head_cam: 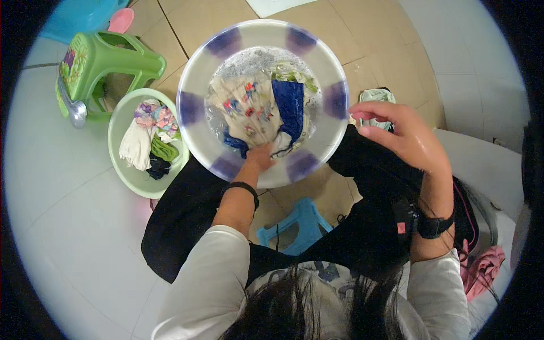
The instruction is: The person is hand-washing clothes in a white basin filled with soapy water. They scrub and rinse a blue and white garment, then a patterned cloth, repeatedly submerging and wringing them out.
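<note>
A large round basin, white with purple patches, stands before me with sudsy water and wet clothes inside. A cream printed garment with red and blue figures lies in the water, a dark blue cloth to its right. My left hand touches the lower edge of the cream garment; its fingers are blurred, so whether they grip it cannot be told. Raised beside the basin's right rim, my right hand has its fingers apart and holds nothing. A pale green cloth lies beyond it.
A light green basin with several clothes stands at the left. Above it is a green plastic stool with a metal ladle hanging at its side. A blue stool stands between my legs. A pink cloth lies at lower right.
</note>
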{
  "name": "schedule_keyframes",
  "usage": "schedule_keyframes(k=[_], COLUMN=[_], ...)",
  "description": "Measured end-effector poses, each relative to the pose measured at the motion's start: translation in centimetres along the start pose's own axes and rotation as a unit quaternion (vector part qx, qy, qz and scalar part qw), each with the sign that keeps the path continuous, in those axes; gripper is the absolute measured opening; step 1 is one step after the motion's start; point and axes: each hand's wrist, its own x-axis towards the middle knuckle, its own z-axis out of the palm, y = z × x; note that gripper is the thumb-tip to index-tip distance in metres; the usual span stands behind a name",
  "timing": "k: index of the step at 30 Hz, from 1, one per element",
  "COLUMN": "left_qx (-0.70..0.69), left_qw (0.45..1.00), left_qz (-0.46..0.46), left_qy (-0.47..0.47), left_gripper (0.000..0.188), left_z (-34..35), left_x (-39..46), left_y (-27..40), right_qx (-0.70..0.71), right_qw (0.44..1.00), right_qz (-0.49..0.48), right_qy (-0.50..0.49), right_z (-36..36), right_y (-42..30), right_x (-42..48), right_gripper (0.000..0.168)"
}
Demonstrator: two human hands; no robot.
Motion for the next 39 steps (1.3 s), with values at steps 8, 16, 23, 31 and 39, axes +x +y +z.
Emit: schedule_keyframes(k=[8, 16, 23, 31, 39], left_qx=[0.036, -0.04, -0.257, -0.519, -0.353], left_qw=[0.963, 0.995, 0.958, 0.836, 0.905], left_qz=[-0.235, -0.022, 0.076, 0.106, 0.145], left_qy=[0.127, 0.091, 0.104, 0.142, 0.189], left_gripper=[0.035, 0.024, 0.021, 0.021, 0.037], left_z=[-0.6, -10.6, -25.1, -31.7, -31.1], left_x=[-0.6, 0.2, -8.1, -18.0, -19.6], left_y=[0.1, 1.8, 6.0, 11.6, 9.8], right_qx=[-0.009, -0.072, -0.151, -0.096, 0.159], right_qw=[0.999, 0.996, 0.985, 0.981, 0.965], right_qz=[-0.049, -0.053, -0.043, -0.108, -0.089], right_qy=[0.017, 0.003, 0.07, 0.132, 0.187], right_z=[1.1, 2.0, 3.2, 7.3, 4.5], right_y=[0.0, -0.3, -0.6, -1.2, -0.5], right_x=[0.6, 1.7, 3.2, 4.8, 6.9], right_gripper=[0.03, 0.03, 0.055, 0.066, 0.031])
